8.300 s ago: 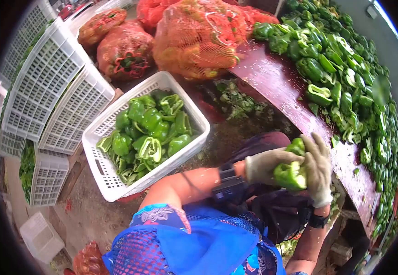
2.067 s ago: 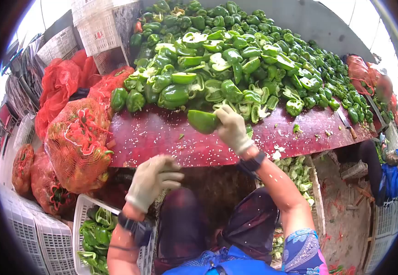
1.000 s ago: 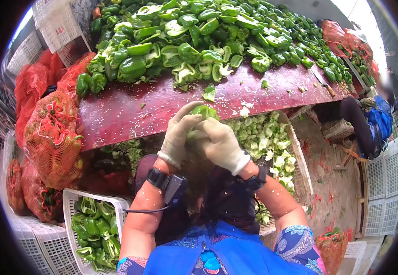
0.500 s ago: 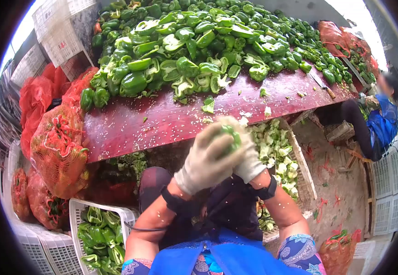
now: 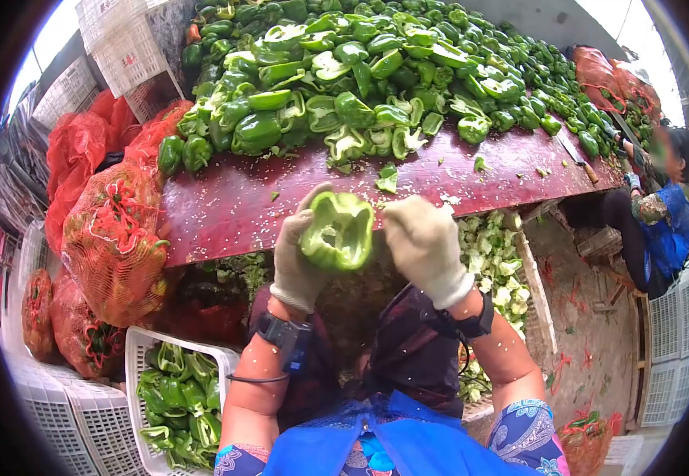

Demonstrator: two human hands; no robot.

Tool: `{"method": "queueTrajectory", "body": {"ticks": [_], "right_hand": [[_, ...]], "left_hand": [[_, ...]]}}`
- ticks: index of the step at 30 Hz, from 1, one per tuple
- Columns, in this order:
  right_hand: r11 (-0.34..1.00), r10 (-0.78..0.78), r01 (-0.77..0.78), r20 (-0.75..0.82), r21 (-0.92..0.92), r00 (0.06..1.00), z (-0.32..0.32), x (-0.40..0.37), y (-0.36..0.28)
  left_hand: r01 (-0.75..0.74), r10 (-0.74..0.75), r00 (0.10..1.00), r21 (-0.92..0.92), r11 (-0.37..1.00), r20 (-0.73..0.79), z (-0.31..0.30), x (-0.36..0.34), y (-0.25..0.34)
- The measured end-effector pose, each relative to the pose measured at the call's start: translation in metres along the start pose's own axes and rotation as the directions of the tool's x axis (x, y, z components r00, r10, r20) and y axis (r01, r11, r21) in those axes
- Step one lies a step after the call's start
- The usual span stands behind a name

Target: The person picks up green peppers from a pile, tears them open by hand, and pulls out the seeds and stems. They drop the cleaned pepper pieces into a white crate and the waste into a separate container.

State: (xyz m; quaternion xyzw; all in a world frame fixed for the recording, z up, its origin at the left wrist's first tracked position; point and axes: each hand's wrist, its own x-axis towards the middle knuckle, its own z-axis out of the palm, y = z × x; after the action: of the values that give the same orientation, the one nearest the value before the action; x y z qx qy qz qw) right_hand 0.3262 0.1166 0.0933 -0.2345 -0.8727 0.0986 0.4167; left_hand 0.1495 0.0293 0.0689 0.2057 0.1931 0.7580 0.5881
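A hollow, cut-open green bell pepper (image 5: 343, 235) rests in my left hand (image 5: 290, 266), its open side turned up toward me. Gloved in white, that hand grips the pepper from its left side. My right hand (image 5: 427, 247), also gloved, is held just right of the pepper with fingers curled closed. Whatever is inside those fingers, if anything, is hidden. Beyond both hands, a big heap of green peppers (image 5: 352, 111), many cut open, covers the dark red table (image 5: 241, 202). Seeds and a green scrap (image 5: 387, 178) lie near its front edge.
A white crate (image 5: 132, 373) of pepper pieces stands at lower left, beside red mesh bags (image 5: 114, 246). Pale pepper cores (image 5: 491, 262) fill a container below the table. A knife (image 5: 576, 157) lies at the table's right. Another person (image 5: 666, 230) sits at far right.
My hands, earlier pressed together around the pepper, have come apart. The left now holds the pepper with its hollow showing, and the right has shifted away to its right side.
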Motion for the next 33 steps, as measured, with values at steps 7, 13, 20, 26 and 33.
{"method": "queueTrajectory", "body": {"ticks": [7,13,20,26,33], "right_hand": [[0.929,-0.288,0.344,0.317,-0.137,0.904,0.031,0.010,-0.015],[0.986,-0.081,0.086,-0.038,0.144,0.996,0.041,0.013,-0.003],[0.923,0.065,0.037,0.250,-0.382,0.966,0.082,0.060,0.122],[0.763,-0.008,0.240,0.362,-0.601,0.932,0.160,0.122,0.139],[0.638,-0.263,0.482,0.418,-0.601,0.870,0.168,0.097,0.128]], "left_hand": [[0.017,-0.051,0.997,0.505,0.863,0.054,-0.003,-0.001,-0.002],[0.068,-0.025,0.982,0.226,0.972,-0.185,0.001,-0.012,0.010],[0.063,0.728,0.650,0.970,0.236,-0.219,-0.030,-0.135,0.146],[0.864,0.903,0.422,0.336,-0.375,-0.078,-0.172,-0.343,0.221],[0.497,0.819,0.573,0.808,-0.315,-0.033,-0.122,-0.244,0.178]]}}
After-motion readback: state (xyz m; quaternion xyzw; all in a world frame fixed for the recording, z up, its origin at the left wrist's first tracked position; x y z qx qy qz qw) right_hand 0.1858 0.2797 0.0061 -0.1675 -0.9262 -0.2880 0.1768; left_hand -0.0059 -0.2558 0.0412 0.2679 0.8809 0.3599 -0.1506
